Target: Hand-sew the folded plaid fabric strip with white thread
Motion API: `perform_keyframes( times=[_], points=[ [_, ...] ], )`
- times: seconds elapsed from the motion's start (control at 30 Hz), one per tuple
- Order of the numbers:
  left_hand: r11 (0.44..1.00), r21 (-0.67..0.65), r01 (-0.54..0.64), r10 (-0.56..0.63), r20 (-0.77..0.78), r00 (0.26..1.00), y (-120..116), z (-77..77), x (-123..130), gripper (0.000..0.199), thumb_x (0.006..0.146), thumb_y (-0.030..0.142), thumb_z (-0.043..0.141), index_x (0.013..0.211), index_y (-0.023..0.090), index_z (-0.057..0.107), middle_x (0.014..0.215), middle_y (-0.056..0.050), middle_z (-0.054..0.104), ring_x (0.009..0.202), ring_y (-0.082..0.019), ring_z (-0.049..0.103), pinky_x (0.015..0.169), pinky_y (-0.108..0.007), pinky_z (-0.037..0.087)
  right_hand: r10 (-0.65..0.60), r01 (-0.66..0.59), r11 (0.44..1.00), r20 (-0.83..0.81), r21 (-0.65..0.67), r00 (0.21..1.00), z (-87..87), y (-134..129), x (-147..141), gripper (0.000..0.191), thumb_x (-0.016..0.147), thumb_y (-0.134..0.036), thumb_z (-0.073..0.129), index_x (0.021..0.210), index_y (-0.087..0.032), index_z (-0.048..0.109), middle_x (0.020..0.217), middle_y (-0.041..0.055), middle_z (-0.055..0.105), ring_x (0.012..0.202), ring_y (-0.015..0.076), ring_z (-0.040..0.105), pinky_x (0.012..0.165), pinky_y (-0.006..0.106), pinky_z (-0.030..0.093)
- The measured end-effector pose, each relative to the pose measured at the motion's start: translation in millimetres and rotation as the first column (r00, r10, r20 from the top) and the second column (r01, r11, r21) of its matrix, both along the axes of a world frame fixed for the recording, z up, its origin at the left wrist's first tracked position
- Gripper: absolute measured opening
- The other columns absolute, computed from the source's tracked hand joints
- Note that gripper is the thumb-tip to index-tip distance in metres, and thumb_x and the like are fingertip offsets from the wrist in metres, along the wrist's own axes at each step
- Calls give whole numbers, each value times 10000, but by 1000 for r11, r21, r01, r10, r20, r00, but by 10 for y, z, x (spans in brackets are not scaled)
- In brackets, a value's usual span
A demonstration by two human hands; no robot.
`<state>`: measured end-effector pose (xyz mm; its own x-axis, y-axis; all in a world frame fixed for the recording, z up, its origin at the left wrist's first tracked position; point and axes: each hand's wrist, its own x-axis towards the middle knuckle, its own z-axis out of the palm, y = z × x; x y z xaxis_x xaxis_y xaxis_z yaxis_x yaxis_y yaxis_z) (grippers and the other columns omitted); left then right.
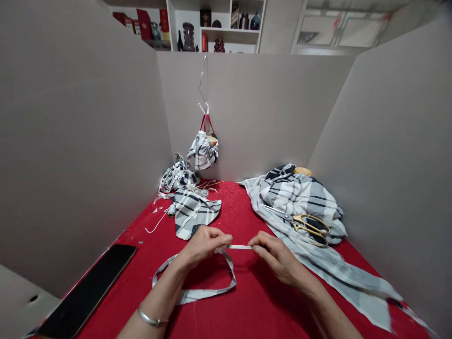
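Note:
My left hand [203, 245] and my right hand [273, 256] pinch a narrow white fabric strip [240, 246] between them, pulled taut above the red cloth. Its lower part is a grey-and-white plaid band [197, 295] that hangs in a loop below my left wrist. To the right of my right hand, gold-handled scissors [309, 230] lie open on a heap of plaid fabric [300, 200]. A long plaid strip [348, 285] runs from that heap towards the lower right, close under my right forearm. A metal bangle [150, 318] circles my left wrist.
Red cloth [233, 207] covers the table. Plaid offcuts [192, 209] and a small thread spool [171, 210] lie at left. A black phone or tablet [86, 292] sits at the near left. Grey partitions surround the table, and a plaid bag [202, 151] hangs at the back.

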<state>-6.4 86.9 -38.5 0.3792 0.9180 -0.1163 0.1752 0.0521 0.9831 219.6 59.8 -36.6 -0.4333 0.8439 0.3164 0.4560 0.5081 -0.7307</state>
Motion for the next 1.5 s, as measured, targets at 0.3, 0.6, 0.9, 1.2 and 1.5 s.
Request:
perform_keyframes(
  times=[0.3, 0.6, 0.9, 1.2, 1.5],
  points=[
    [994, 106, 29, -33, 40, 999, 9, -20, -16, 242, 641, 356, 710, 631, 115, 704, 459, 30, 481, 461, -74, 325, 464, -220, 205, -15, 6, 991, 68, 131, 998, 13, -13, -17, 218, 898, -217, 449, 856, -191, 661, 731, 44, 562, 668, 164, 527, 613, 275, 400],
    [1000, -19, 8, -5, 175, 985, -13, -37, -1, 329, 597, 385, 763, 534, 127, 569, 405, 58, 443, 386, -38, 262, 413, -203, 147, 16, -18, 997, 26, 76, 1000, 16, 2, 8, 192, 895, -226, 460, 820, -189, 632, 734, 28, 561, 689, 162, 526, 640, 269, 389],
    [999, 1, -39, 39, 55, 998, -29, 12, 18, 312, 569, 382, 773, 529, 123, 604, 390, 68, 429, 392, -42, 250, 411, -207, 143, 24, -24, 1000, -16, 21, 1000, 23, -7, 28, 193, 882, -233, 478, 821, -180, 653, 713, 22, 562, 665, 154, 516, 625, 262, 386],
    [977, 143, 158, -141, -120, 983, -18, 1, -21, 279, 713, 350, 649, 815, 111, 750, 599, -31, 657, 520, -113, 463, 507, -212, 326, 77, -75, 996, 46, -44, 996, 86, -51, 31, 193, 884, -181, 480, 850, -164, 669, 752, 23, 577, 695, 144, 523, 654, 249, 387],
    [900, 417, 126, 47, -380, 924, -81, -70, 140, 259, 817, 270, 479, 814, 153, 710, 635, -11, 624, 578, -139, 502, 588, -222, 358, 83, -77, 990, 47, -120, 995, -69, -8, -13, 189, 876, -168, 485, 852, -158, 673, 793, 28, 605, 755, 155, 548, 704, 256, 391]
  ],
)
